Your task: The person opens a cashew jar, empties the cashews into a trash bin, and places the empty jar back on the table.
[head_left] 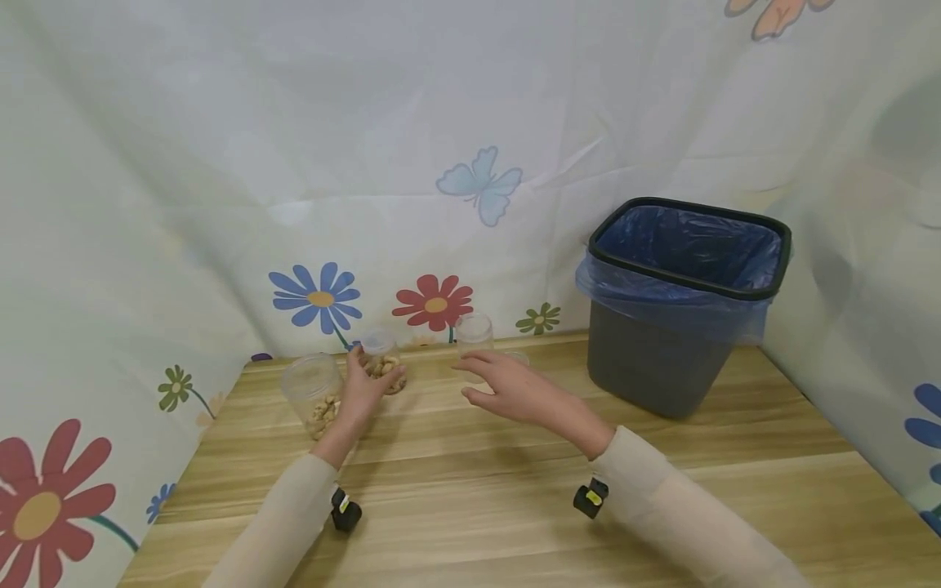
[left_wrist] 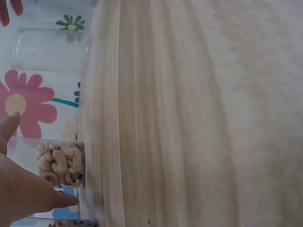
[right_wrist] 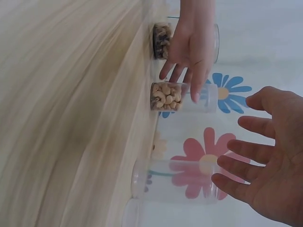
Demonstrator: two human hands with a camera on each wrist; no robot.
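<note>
In the head view my left hand (head_left: 362, 390) has its fingers and thumb spread beside a clear jar of cashews (head_left: 390, 377); whether they touch it, I cannot tell. The same jar (left_wrist: 61, 163) appears beside the left hand (left_wrist: 23, 187) in the left wrist view. My right hand (head_left: 518, 392) hovers, fingers spread, in front of an empty clear jar (head_left: 474, 328). The right wrist view shows that hand (right_wrist: 270, 163) holding nothing, next to the empty jar (right_wrist: 175, 182). A wider jar with nuts (head_left: 312, 392) stands left of the left hand.
A dark grey bin (head_left: 662, 351) lined with a blue bag stands at the back right of the wooden table (head_left: 470, 506). A clear round lid (head_left: 518, 358) lies by the empty jar. A patterned curtain (head_left: 412, 163) hangs behind and at both sides.
</note>
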